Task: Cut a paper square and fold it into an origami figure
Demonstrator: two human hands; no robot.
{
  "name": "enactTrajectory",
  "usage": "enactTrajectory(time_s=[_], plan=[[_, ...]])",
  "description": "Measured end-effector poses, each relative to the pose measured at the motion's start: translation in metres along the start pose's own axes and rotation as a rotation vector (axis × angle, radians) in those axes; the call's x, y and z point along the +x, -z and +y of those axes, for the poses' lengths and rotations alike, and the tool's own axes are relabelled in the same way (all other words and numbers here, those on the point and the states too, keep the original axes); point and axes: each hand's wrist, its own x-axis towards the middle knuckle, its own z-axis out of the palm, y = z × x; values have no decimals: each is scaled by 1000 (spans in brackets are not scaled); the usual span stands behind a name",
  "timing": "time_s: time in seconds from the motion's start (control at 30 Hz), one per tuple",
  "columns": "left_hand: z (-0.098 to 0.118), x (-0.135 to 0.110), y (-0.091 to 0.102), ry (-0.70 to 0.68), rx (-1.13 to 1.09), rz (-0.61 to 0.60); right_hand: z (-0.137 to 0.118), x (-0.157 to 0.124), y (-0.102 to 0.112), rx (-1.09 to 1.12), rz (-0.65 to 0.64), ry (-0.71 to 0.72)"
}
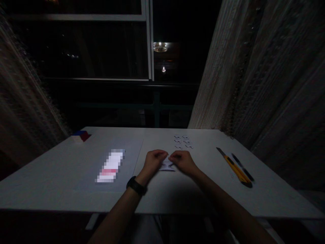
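Above the middle of the table, my left hand (154, 159) is closed in a pinch, with a dark watch (136, 185) on its wrist. Facing it, almost touching at the fingertips, my right hand (183, 160) is pinched as well. Whatever tiny thing lies between the fingers is too small and dark to make out. Just below the fingertips is a small pale paper piece (167, 166) with dark curved marks, partly covered by my hands. Beyond them, several small pale pieces (183, 142) with dark marks lie in two columns.
On the right of the white table (203, 200) lie a yellow box cutter (235, 168) with its blade out and a dark pen (242, 166). A lit, blurred-out screen (111, 166) rests on a pale sheet (86, 183) at left. A colored cube (80, 136) sits at the back left corner.
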Motion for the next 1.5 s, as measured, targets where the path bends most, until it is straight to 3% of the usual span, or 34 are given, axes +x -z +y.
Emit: enactTrajectory(time_s=[0.2, 0.37, 0.53, 0.87, 1.23, 1.5], plan=[[-2, 2, -1, -100, 107, 13, -1, 0, -4, 1, 36, -8], [-8, 3, -2, -86, 143, -54, -2, 1, -5, 21, 109, -92], [-11, 3, -1, -91, 197, -26, -1, 1, -4, -98, 78, -61], [-2, -2, -2, -197, 276, -102, 3, 3, -5, 13, 12, -45], [-2, -2, 1, -221, 349, -59, 4, 1, -1, -133, -68, -16], [-5, 0, 1, -200, 300, -71, 7, 1, -3, -2, -113, 20]])
